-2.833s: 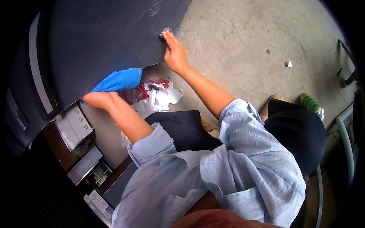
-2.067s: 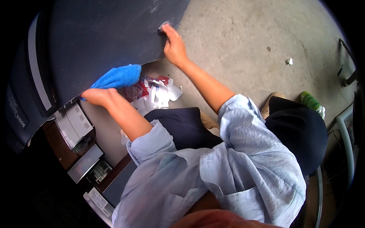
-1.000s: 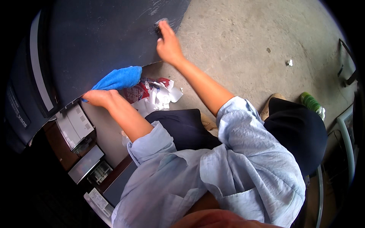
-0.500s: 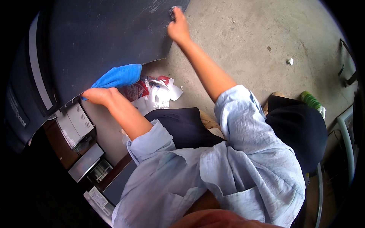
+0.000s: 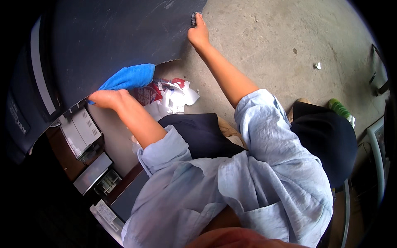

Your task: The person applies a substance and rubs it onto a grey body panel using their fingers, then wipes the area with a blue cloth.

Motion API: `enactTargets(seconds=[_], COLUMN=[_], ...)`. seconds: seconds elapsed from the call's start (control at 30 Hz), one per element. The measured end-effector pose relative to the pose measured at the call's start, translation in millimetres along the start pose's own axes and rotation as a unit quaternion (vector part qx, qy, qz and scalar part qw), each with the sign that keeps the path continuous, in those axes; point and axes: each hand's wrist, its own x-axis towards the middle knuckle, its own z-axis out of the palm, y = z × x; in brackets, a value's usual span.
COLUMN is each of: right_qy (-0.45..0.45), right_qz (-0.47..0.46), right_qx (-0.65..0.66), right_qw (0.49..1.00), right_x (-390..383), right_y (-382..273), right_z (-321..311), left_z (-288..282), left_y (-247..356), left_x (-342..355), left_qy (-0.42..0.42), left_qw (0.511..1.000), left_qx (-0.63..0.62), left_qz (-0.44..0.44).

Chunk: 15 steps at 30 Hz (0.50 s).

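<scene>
A large dark panel (image 5: pixel 111 37) with pale scuffs fills the upper left. Along its near edge, my left hand (image 5: pixel 108 99) is closed around the edge and a blue cloth (image 5: pixel 131 77), which lies draped over the panel. Far off at the panel's right-hand edge, my right hand (image 5: pixel 199 35) grips a small dark-grey scouring pad (image 5: pixel 194 18) and presses it near the edge. Part of the pad is hidden by the fingers.
Crumpled white paper and a red bag (image 5: pixel 178 93) lie on the concrete floor (image 5: pixel 256 45) below the panel. White machines (image 5: pixel 82 132) stand at left. A green bottle (image 5: pixel 339 108) is at right, near a metal chair frame (image 5: pixel 374 140).
My right hand has moved slightly nearer and to the right with the scouring pad along the panel's edge. My left hand and the blue cloth stay almost where they were.
</scene>
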Motion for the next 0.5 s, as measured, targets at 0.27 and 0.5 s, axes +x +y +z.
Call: enactTargets(seconds=[0.27, 0.5], right_qy=[-0.073, -0.067], right_qz=[-0.062, -0.004], right_qx=[-0.027, -0.04], right_qw=[0.995, 0.997], right_x=[-75.2, -65.7], right_y=[0.1, 25.7], right_z=[15.1, 21.1], left_z=[-0.5, -7.0], left_y=[2.7, -0.1], left_x=[-5.6, 1.0], left_qy=[-0.044, -0.014], left_qw=[0.999, 1.0], left_qx=[-0.019, -0.008], left_qz=[-0.025, -0.011])
